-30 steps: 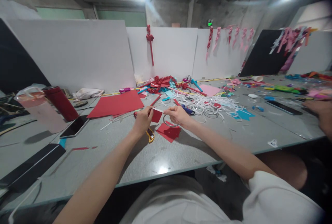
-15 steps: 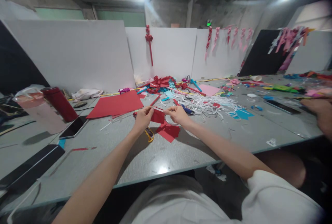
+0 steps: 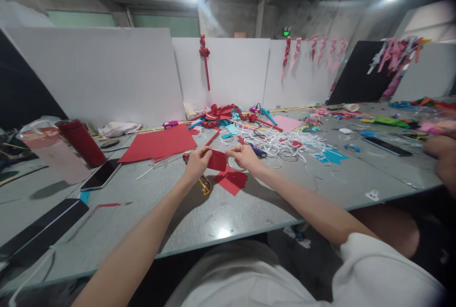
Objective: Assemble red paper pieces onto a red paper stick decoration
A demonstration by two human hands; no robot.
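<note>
Between my two hands a small red paper piece is held up over the table. My left hand pinches its upper left corner. Closed at the fingertips, my right hand grips the upper right corner. Below the right hand shows a pale curl that looks like a tape strip or roll; I cannot tell which. Several small red paper squares lie under the held piece. Beside them, partly behind my left wrist, is a yellow utility knife. A dark blue tool lies just behind my right hand.
Large red sheets lie to the left, near a phone, a red flask and a clear bottle. White curled strips are heaped at back right. Another person's hand is at the far right.
The whitish strip along the top edge of the red paper no longer shows; more of its red face is visible. My hands stay nearly in place. The other person's hand shifted slightly right.
</note>
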